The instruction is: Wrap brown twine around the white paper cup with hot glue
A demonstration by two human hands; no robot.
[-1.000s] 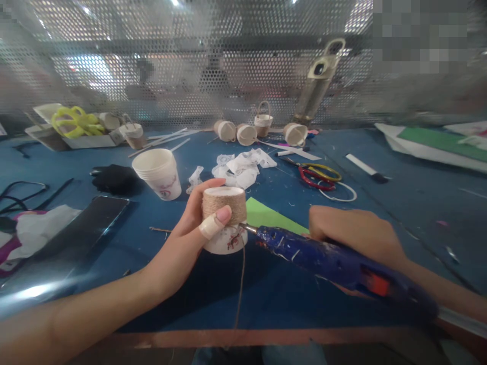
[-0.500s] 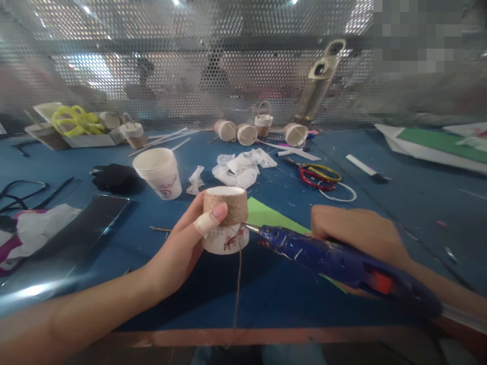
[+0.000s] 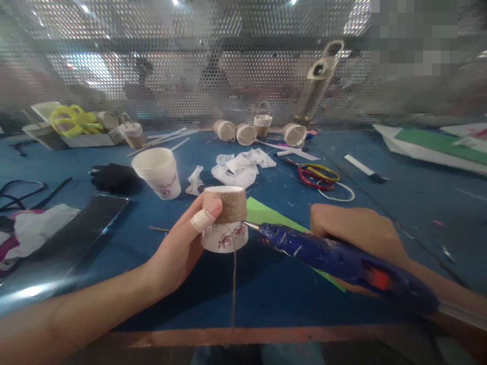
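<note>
My left hand [image 3: 178,246] is closed around a small paper cup [image 3: 218,242], its taped thumb pressing on the front. Brown twine [image 3: 233,205] wraps the cup's upper part; below it, white paper with a reddish print shows. A loose end of twine [image 3: 234,284] hangs from the cup past the table edge. My right hand [image 3: 353,235] grips a blue hot glue gun [image 3: 315,253], which hides part of its fingers. The gun's metal nozzle meets the cup's right side, at the lower edge of the wrapped twine.
Stacked paper cups [image 3: 158,172], crumpled white lace [image 3: 239,170] and scissors [image 3: 317,175] lie beyond my hands. Green paper [image 3: 266,213] lies beneath the gun. A phone [image 3: 76,243] is at left. Several twine-wrapped cups [image 3: 246,135] and a bottle [image 3: 315,88] stand along the perforated panel.
The cup has turned slightly in my left hand, and the hanging twine has shifted left across its front. The glue gun's nozzle stays at the cup's right side.
</note>
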